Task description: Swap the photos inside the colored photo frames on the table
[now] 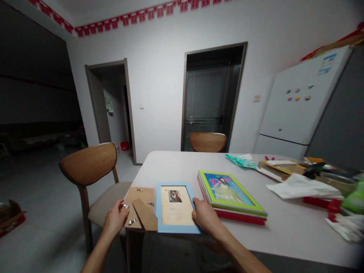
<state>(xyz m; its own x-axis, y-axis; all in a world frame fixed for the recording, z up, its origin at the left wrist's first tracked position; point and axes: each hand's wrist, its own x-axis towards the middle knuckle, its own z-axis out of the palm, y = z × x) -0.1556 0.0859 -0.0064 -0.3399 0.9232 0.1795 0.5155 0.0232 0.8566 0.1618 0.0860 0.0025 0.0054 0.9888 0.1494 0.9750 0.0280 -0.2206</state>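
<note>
A light blue picture frame (159, 209) lies face up at the table's near edge, with a cream printed sheet and a small photo showing in it. My right hand (205, 215) is closed round the frame's right side, the thumb on top. Left of the frame, and close against it, lies a brown backing board (145, 192) with several metal clips and a fold-out stand (145, 215). My left hand (116, 217) grips the board's left edge near one clip, its fingertips partly hidden.
A stack of frames, a green one (241, 207) over red ones, stands right of my right hand. Farther right lie white paper (304, 186), a teal packet (241, 161) and other clutter. Wooden chairs stand left (91, 163) and behind the white table (170, 163).
</note>
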